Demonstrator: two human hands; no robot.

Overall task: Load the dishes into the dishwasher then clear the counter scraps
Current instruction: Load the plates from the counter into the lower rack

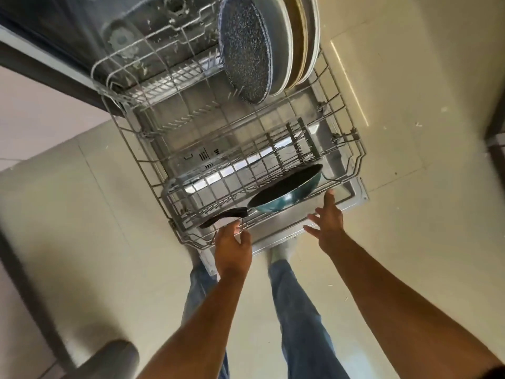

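Left hand (233,243) seemingly gripping pan handle (222,217), right hand (326,222) spread

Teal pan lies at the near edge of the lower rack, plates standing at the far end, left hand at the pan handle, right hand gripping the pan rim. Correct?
Not quite. In the head view the right hand is open, fingers spread beside the teal pan, gripping nothing. The rest holds: plates far end of the lower rack, left hand at the handle.

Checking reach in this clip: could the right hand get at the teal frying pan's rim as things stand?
Probably yes. The right hand is open, its fingers at the front edge of the lower rack, just beside the teal frying pan. Nothing lies between them; only the rack's front wires stand nearby.
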